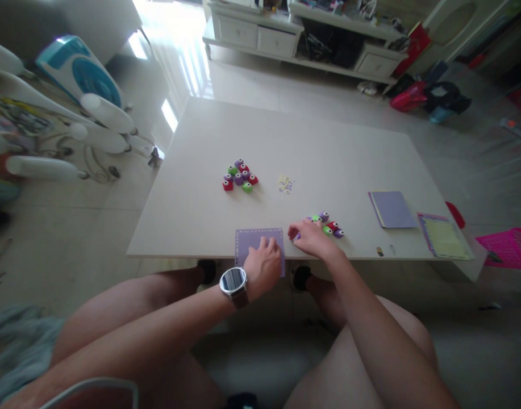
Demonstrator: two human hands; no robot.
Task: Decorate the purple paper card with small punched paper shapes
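Card (247, 241) hangs over the edge!

Your left hand (263, 264) lies on it, fingers loosely spread, at the table's (192, 199) near side. Your right hand curls (311, 237) by the nearer punches (327, 230) (pinching one? I can't tell). Slide that left hand back and the card could tip off; a careless right wrist could scatter punches.

Just one cam here, worn on my head, looking forward and down past my legs (132, 312). It's close enough that my hands (263, 264) land around the middle, and wide enough to get the whole worktop (192, 210), with the white cabinet (238, 31) way back along the top edge.
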